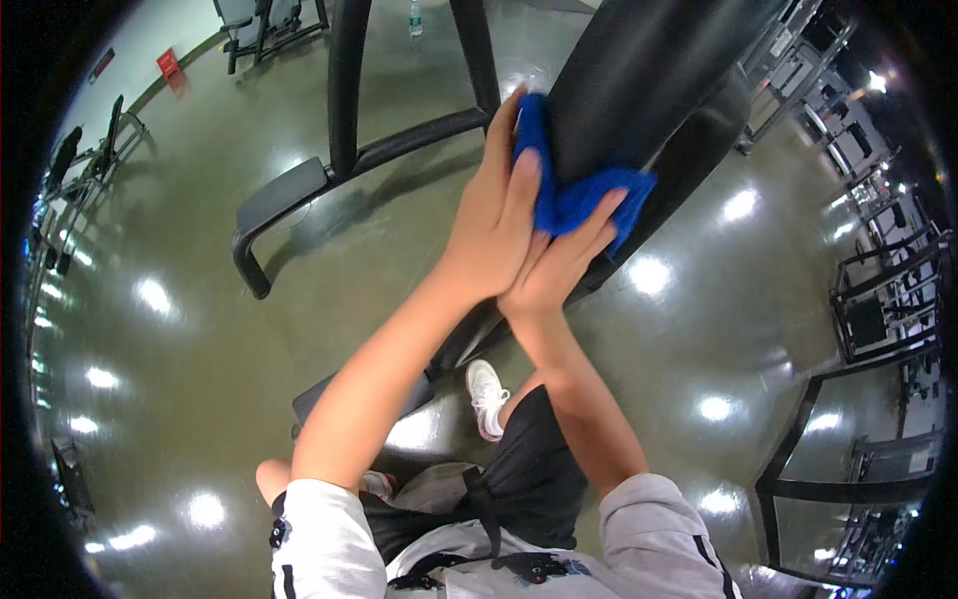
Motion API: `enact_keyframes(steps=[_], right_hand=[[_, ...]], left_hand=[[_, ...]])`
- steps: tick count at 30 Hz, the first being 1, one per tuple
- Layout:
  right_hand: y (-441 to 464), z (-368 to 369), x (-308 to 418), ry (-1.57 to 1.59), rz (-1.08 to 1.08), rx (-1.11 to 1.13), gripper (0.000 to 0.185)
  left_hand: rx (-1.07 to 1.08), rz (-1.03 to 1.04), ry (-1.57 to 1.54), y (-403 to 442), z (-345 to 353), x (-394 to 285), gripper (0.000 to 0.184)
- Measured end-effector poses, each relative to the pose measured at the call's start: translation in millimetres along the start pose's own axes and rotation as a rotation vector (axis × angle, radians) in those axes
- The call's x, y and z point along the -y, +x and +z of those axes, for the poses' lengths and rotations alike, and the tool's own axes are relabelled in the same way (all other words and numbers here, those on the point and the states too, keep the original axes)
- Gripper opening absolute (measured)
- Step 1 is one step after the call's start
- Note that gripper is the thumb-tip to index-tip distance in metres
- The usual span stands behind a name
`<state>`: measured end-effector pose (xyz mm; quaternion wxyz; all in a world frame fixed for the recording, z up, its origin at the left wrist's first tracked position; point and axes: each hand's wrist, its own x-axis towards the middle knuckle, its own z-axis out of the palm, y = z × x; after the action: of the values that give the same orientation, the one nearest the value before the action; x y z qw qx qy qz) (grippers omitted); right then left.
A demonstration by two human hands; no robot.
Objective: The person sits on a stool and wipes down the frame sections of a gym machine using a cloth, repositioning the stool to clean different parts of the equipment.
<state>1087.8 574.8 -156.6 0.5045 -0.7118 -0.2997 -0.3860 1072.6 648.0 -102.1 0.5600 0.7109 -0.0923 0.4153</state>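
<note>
A blue cloth (589, 200) is wrapped around the near end of a black padded bench (639, 90). My left hand (499, 215) presses the cloth against the pad's left side, fingers stretched along it and closed over the fabric. Lower and to the right, my right hand (561, 268) holds the cloth at the end of the pad, its fingers partly hidden by the fabric. My wrists are close together, and the hands touch or nearly touch.
A black metal frame with a footplate (284, 195) stands left of the bench. A water bottle (415, 20) is on the floor at the back. A red sign (168, 63) is near the left wall, and a framed mirror-like panel (848, 439) stands at right.
</note>
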Motion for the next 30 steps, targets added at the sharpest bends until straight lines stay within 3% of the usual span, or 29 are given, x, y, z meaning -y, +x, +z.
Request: enact_keyframes(steps=[2, 5, 6, 8, 10, 12, 14, 17, 21, 23, 25, 26, 28, 29, 30], right_hand=[[-57, 10, -33, -0.258, -0.212, 0.119, 0.071], [-146, 22, -33, -0.289, -0.004, 0.256, 0.075], [-167, 25, -34, -0.342, -0.061, 0.284, 0.072], [-199, 17, -30, -0.307, -0.020, 0.418, 0.072], [-208, 8, -21, -0.306, -0.047, 0.444, 0.072], [-210, -3, -11, -0.107, 0.346, 0.658, 0.070], [-193, -10, -5, -0.029, 0.318, 0.578, 0.071], [-135, -16, 2, 0.073, 0.217, 0.406, 0.069], [-19, -25, 16, -0.039, -0.091, 0.260, 0.067], [38, -30, 28, 0.040, -0.055, 0.176, 0.068], [83, -23, 24, 0.082, -0.221, -0.092, 0.068], [92, -17, 23, 0.078, -0.221, -0.087, 0.068], [101, -9, 24, 0.124, -0.062, -0.146, 0.095], [98, -8, 23, 0.120, -0.060, -0.142, 0.095], [92, -9, 26, -0.365, -0.187, -0.128, 0.089]], left_hand=[[0.007, -0.075, 0.067, -36, -9, 18, 0.057], [0.062, -0.243, 0.127, -100, -27, 52, 0.056], [0.076, -0.294, 0.202, -124, -35, 66, 0.055], [0.152, -0.726, 0.133, -165, -55, 95, 0.055], [0.141, -0.737, 0.222, -181, -58, 99, 0.056], [0.174, -0.736, 0.257, -179, -62, 90, 0.058], [0.161, -0.730, 0.257, -170, -60, 92, 0.058], [0.148, -0.638, 0.190, -129, -49, 60, 0.060], [0.073, -0.215, 0.043, -49, -21, 32, 0.063], [0.054, 0.055, 0.066, -3, -9, -11, 0.062], [0.213, 0.154, -0.199, 30, -7, -67, 0.054], [0.211, 0.150, -0.203, 39, 0, -68, 0.054], [0.044, 0.245, 0.171, 56, 14, -62, 0.060], [0.044, 0.241, 0.168, 53, 15, -55, 0.060], [0.033, 0.311, 0.216, 47, 14, -53, 0.061]])
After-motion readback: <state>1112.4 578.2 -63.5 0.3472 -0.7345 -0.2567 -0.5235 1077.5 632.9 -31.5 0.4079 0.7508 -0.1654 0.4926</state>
